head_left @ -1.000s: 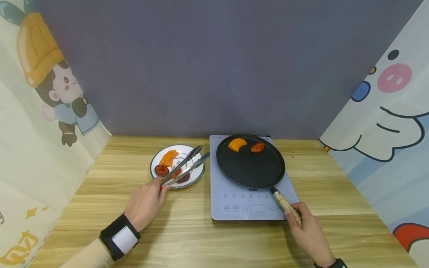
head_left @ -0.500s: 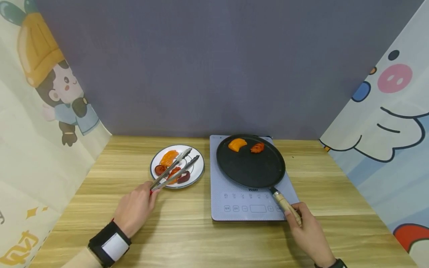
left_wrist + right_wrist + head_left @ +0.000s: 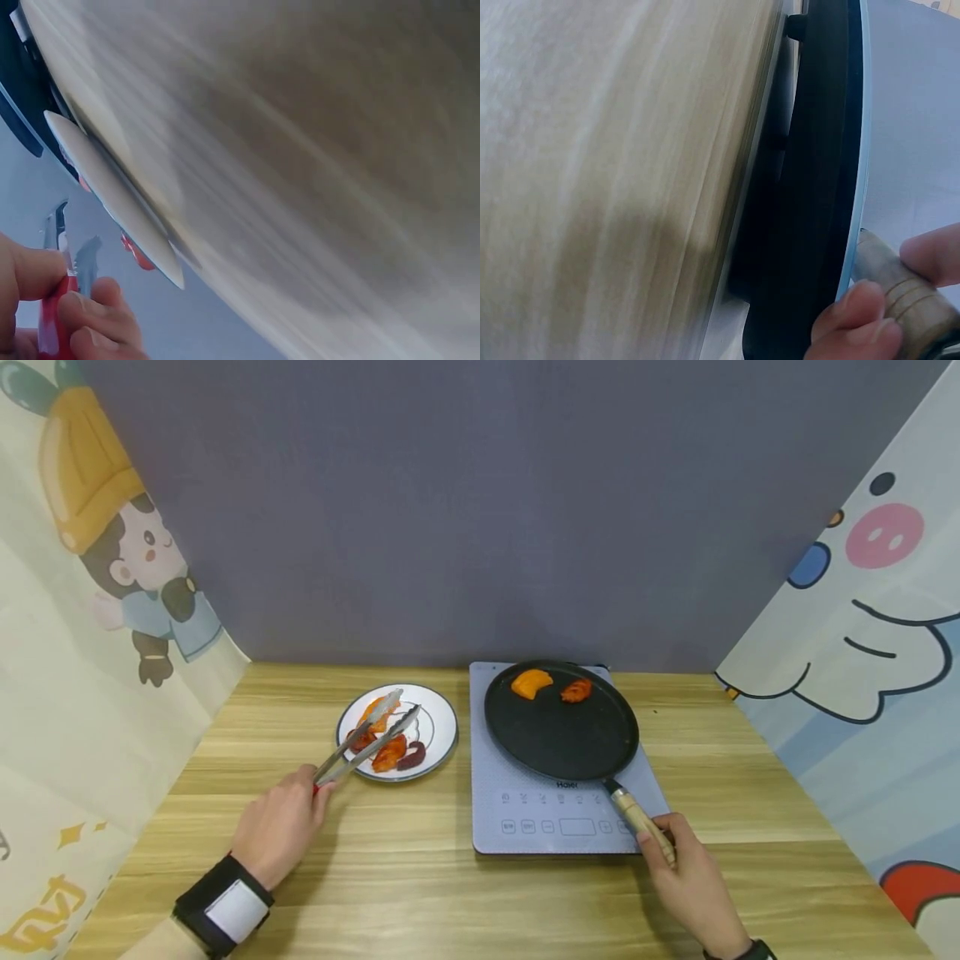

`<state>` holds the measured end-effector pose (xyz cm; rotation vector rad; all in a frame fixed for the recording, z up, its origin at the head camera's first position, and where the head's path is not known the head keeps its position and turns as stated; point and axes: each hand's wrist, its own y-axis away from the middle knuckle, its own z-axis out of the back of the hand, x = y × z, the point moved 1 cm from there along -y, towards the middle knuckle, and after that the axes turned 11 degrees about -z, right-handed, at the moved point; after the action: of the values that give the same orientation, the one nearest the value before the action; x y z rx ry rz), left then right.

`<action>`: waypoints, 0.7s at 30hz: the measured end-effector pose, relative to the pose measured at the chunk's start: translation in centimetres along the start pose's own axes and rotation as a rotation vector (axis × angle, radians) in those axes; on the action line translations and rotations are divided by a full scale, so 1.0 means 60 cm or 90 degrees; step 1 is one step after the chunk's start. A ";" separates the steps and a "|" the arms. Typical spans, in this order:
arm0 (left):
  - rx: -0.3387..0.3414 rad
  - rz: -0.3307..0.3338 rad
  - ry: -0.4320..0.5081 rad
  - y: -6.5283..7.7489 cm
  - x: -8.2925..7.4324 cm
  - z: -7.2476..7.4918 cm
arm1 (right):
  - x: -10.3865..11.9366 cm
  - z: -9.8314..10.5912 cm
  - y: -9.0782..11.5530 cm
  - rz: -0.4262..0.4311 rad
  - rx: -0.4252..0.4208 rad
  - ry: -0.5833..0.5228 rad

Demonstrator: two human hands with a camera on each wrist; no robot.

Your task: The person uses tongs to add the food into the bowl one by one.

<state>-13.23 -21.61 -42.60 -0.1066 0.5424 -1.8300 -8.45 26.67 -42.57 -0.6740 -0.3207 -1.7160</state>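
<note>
My left hand holds metal tongs by their red handle. The tong arms stand apart above a white plate, with nothing visible between the tips. On that plate lie an orange piece of food, a round reddish piece partly behind the tongs, an orange-red piece and a dark curled piece. With its fingers curled, my right hand grips the wooden handle of a black frying pan. Near the pan's far rim are an orange piece and a ridged red piece.
Under the pan is a flat induction cooktop, its control panel facing me. The wooden table ends at a grey back wall. Cartoon-printed sheets flank both sides.
My left hand has drawn the tongs leftward and toward me, so the tips are now over the plate's middle rather than its right edge. Right hand, pan and food stay where they were.
</note>
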 end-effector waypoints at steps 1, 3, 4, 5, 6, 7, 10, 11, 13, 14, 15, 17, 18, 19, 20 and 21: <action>0.001 0.001 -0.001 0.000 0.002 0.001 | 0.000 0.000 0.000 -0.001 0.001 -0.001; 0.005 0.002 -0.003 0.000 0.006 0.004 | 0.001 0.000 0.001 -0.003 0.002 -0.001; 0.007 0.003 -0.003 -0.001 0.007 0.005 | 0.001 0.000 0.001 -0.003 0.003 0.000; 0.008 0.005 -0.003 -0.002 0.009 0.006 | 0.001 0.000 0.001 -0.004 0.003 0.000; 0.009 0.007 -0.003 -0.004 0.011 0.006 | 0.001 0.000 0.001 -0.003 0.004 0.001; 0.011 0.010 -0.002 -0.006 0.012 0.008 | 0.001 0.000 0.001 -0.003 0.003 0.001; 0.013 0.018 -0.003 -0.012 0.015 0.011 | 0.002 0.001 0.000 -0.002 -0.001 0.001; 0.016 0.021 -0.005 -0.013 0.015 0.013 | 0.002 0.001 0.000 -0.001 -0.001 0.002; 0.021 0.026 -0.009 -0.016 0.016 0.014 | 0.002 0.001 0.000 -0.003 0.000 0.003; 0.024 0.029 -0.010 -0.016 0.017 0.013 | 0.001 0.001 0.000 -0.005 0.002 0.004; 0.028 0.032 -0.011 -0.016 0.019 0.013 | 0.002 0.001 0.000 -0.006 0.004 0.006; 0.034 0.037 -0.011 -0.017 0.021 0.011 | 0.001 0.001 0.001 -0.006 0.005 0.008; 0.035 0.037 -0.013 -0.017 0.023 0.010 | 0.001 0.001 0.001 -0.006 0.005 0.008; 0.034 0.036 -0.015 -0.018 0.024 0.010 | 0.001 0.001 0.001 -0.006 0.003 0.007; 0.033 0.034 -0.016 -0.019 0.026 0.009 | 0.001 0.001 0.000 -0.006 0.002 0.007; 0.034 0.032 -0.018 -0.020 0.027 0.009 | 0.002 0.001 0.000 -0.005 -0.001 0.006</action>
<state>-14.65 -22.99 -41.96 -0.0818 0.4728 -1.7903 -8.42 26.62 -42.49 -0.6655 -0.3164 -1.7270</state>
